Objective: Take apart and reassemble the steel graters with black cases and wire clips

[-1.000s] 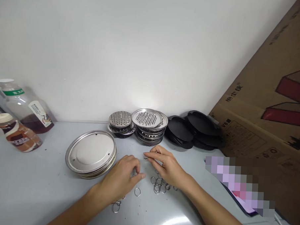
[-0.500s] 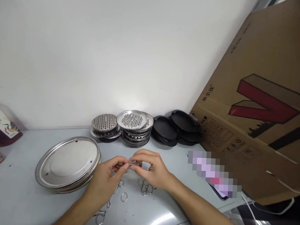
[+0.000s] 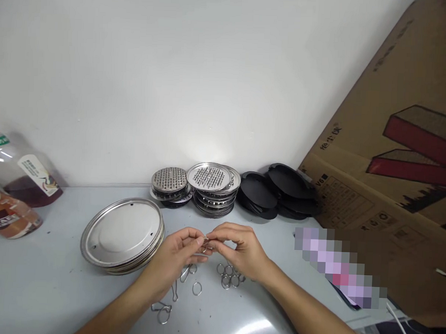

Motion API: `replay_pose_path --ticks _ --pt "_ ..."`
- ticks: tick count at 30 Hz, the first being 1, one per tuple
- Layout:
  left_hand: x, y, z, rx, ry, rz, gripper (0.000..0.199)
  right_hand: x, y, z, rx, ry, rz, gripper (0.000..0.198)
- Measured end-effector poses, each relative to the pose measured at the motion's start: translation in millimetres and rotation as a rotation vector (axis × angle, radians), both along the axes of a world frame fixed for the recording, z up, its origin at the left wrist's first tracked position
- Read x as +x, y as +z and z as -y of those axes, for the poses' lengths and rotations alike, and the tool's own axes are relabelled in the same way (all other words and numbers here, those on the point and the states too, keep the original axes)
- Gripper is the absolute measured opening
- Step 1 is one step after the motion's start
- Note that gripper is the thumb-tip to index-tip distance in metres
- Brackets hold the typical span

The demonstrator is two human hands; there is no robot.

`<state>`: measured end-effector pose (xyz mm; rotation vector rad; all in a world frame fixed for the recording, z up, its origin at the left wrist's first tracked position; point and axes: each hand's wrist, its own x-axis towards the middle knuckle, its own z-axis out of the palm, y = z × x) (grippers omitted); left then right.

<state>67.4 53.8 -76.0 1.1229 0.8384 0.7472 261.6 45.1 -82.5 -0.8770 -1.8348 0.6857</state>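
Note:
My left hand (image 3: 184, 249) and my right hand (image 3: 239, 249) meet above the table, thumbs and fingertips pinched together. Between them is a small metal ring (image 3: 204, 250), mostly covered by fingers; whether a wire clip is joined to it I cannot tell. Below my right hand lies a cluster of several loose metal rings (image 3: 226, 281). Under my left hand are bent wire clips (image 3: 175, 291), a single ring (image 3: 197, 288) and a ring with a clip (image 3: 164, 315). A stack of round metal lids (image 3: 126, 234) stands left of my left hand.
Along the wall stand stacked round grater discs (image 3: 169, 179), more metal grater discs (image 3: 209, 177) and black round trays (image 3: 259, 190). Two bottles, one with dark liquid (image 3: 30, 190) and one with a brown label (image 3: 10, 214), are at left. A large cardboard box (image 3: 355, 177) leans at right beside a blurred flat object (image 3: 337, 265).
The view has swung left, so everything sits further right and the bottles show more. My hands stay together at the small metal piece, with the left fingers a little more spread.

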Motion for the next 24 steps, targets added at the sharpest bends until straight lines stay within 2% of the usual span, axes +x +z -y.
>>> replay_pose_path --ticks 2,4,9,14,20,24 --pt "0 -2.2 0 0.010 0.002 0.005 0.029 -1 -2 -1 0.003 -0.043 -0.023 0.020" --pt "1 -5.4 -1 0.083 0.044 -0.016 0.033 -1 -2 -1 -0.009 -0.079 -0.030 0.021" --pt "0 -8.4 0 0.265 0.174 -0.128 0.021 -2 -3 1 -0.038 -0.048 0.048 0.026" --pt "-4 -1.2 -1 0.304 0.101 -0.220 0.024 -1 -4 1 0.050 -0.015 0.193 0.029" --pt "-5 2.0 -1 0.299 0.037 -0.198 0.022 -1 0 3 0.007 -0.012 0.191 0.026" --pt "-4 -4.5 -1 0.391 0.092 -0.268 0.018 -3 -1 3 0.024 -0.059 0.164 0.026"
